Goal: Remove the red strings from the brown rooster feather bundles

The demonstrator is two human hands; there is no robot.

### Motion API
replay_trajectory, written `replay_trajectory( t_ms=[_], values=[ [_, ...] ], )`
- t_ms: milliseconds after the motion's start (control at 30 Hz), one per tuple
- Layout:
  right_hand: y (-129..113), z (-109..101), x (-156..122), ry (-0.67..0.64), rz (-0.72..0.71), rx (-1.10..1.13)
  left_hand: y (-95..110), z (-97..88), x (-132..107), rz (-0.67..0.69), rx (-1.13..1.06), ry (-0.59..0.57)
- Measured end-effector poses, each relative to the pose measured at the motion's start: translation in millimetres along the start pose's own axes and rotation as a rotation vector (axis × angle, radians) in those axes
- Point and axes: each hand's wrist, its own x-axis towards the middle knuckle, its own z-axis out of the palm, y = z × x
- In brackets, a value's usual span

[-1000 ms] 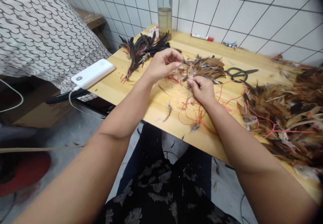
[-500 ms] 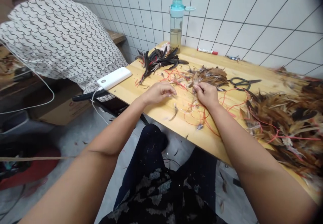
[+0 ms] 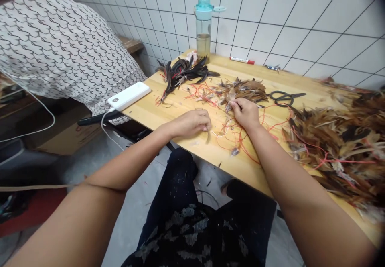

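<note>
My right hand [image 3: 245, 112] is closed in a pinch at the quill end of a bundle of brown feathers [image 3: 249, 88], which lies on the wooden table [image 3: 168, 116]. Thumb and forefinger press together there. To its left, my left hand [image 3: 194, 122] is low over the tabletop with fingers curled, and a small thin feather [image 3: 208, 137] hangs at its fingertips. Loops of red string [image 3: 240, 138] and a white thread [image 3: 221, 133] lie between and below the hands. A grey feather tuft [image 3: 235, 151] rests near the front edge.
Black scissors [image 3: 282, 97] lie right of the bundle, beside a large heap of brown feathers [image 3: 339, 146]. Dark feathers [image 3: 183, 72], a water bottle [image 3: 203, 30] and a red-white marker [image 3: 242, 60] are further back. A white power bank [image 3: 129, 96] overhangs the left edge, near a person in patterned cloth [image 3: 66, 46].
My left hand has come down toward the table's front edge, and its fingers have closed at the small feather. My right hand keeps its pinch on the bundle. The view has shifted slightly.
</note>
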Motion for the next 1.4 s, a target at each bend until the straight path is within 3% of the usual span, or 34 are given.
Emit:
replay_trajectory(
  t_ms=[100, 200, 300, 433, 667, 1100, 1200, 1333, 1400],
  values=[
    [-1, 0, 2, 0.005, 0.01, 0.054, -2, -7.4, 21, -0.126, -0.198, 0.247],
    [-4, 0, 3, 0.03, 0.058, 0.141, -8, -10.5, 56, -0.258, -0.587, 0.447],
    [-8, 0, 5, 0.068, 0.13, 0.262, -17, -3.1, 92, -0.331, -0.855, 0.483],
    [-12, -1, 5, 0.084, 0.215, 0.362, -22, 15.5, 120, -0.373, -0.952, 0.479],
    [-12, 0, 5, 0.095, 0.316, 0.38, -23, 24.2, 111, -0.351, -0.984, 0.481],
    [-14, 3, 5, 0.03, 0.278, 0.34, -24, 30.5, 106, -0.31, -0.966, 0.445],
    [-15, 1, 6, 0.04, 0.293, 0.347, -26, 18.4, 106, -0.297, -0.918, 0.471],
    [-15, -3, 7, 0.091, 0.355, 0.364, -36, -18.8, 94, -0.255, -0.649, 0.568],
    [-14, -4, 6, 0.108, 0.373, 0.367, -43, -40.4, 80, -0.27, -0.544, 0.365]
  ],
)
